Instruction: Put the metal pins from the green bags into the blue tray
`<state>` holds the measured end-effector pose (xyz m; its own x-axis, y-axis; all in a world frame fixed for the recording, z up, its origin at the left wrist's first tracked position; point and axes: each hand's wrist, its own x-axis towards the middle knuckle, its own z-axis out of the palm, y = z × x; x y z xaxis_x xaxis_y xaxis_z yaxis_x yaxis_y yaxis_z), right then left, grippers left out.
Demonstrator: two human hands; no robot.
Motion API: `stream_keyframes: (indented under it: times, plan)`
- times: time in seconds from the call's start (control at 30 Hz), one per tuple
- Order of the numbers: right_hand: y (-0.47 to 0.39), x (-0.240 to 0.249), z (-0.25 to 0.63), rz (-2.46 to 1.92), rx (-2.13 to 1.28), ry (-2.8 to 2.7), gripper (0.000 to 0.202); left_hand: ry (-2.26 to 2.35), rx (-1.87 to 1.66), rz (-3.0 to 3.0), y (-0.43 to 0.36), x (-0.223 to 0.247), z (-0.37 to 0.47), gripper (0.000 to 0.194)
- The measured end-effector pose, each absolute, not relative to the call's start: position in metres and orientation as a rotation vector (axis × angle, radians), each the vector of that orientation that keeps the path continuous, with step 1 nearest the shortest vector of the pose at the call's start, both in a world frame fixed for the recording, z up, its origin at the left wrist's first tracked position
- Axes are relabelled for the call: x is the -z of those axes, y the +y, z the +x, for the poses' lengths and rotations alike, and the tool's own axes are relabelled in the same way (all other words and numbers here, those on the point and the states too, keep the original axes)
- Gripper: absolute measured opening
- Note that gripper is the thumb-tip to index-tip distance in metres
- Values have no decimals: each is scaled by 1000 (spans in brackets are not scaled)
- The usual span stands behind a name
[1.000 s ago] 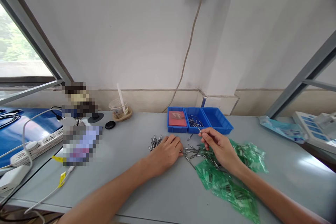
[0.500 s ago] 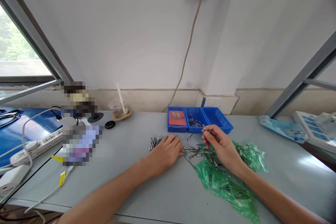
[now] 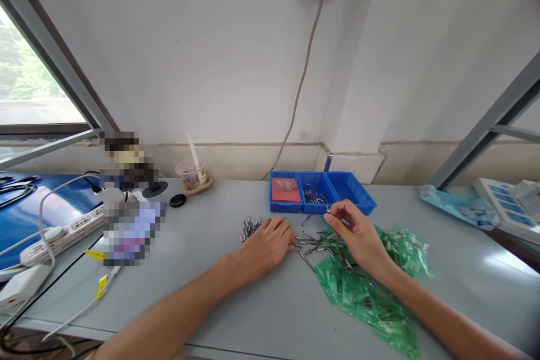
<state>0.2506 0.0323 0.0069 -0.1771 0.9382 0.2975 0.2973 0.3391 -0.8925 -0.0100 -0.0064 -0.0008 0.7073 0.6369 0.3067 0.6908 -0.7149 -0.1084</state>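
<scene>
My right hand [image 3: 354, 230] is raised over the pile, thumb and forefinger pinched on a small metal pin [image 3: 328, 208] whose tip shows in front of the blue tray. My left hand [image 3: 272, 242] rests palm down on the table with its fingers curled under. A pin end shows by its thumb, but what the fingers hold is hidden. Loose metal pins [image 3: 310, 243] lie scattered between both hands. Beyond my left hand sits a tighter heap of similar pins [image 3: 250, 228]. Under my right forearm spreads a green plastic bag [image 3: 371, 306] with more pins inside.
At the back stands a blue three-part tray [image 3: 352, 191]; red packets [image 3: 286, 190] fill its left part, pins its middle one. A plastic cup [image 3: 190, 171], black lid [image 3: 178, 201] and power strip [image 3: 80, 225] are to the left. A blue-and-white packet [image 3: 459, 208] lies right.
My right hand has shifted very slightly, turning the pinched pin a little. My left hand stays where it was on the table.
</scene>
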Motion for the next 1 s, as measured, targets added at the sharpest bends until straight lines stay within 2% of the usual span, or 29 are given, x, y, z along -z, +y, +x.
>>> stream_keyframes:
  times: [0.33,0.73,1.0]
  plan:
    - [30,-9,251,-1106,-890,-1703,26,-1087,400,-2723,-5,4,-11,18]
    - [25,-17,248,-1015,-1220,-1564,34,-1135,433,-2751,-5,1,-10,14]
    - [27,-16,250,-1116,-954,-1669,31,-1172,445,-2762,-6,-1,-10,11]
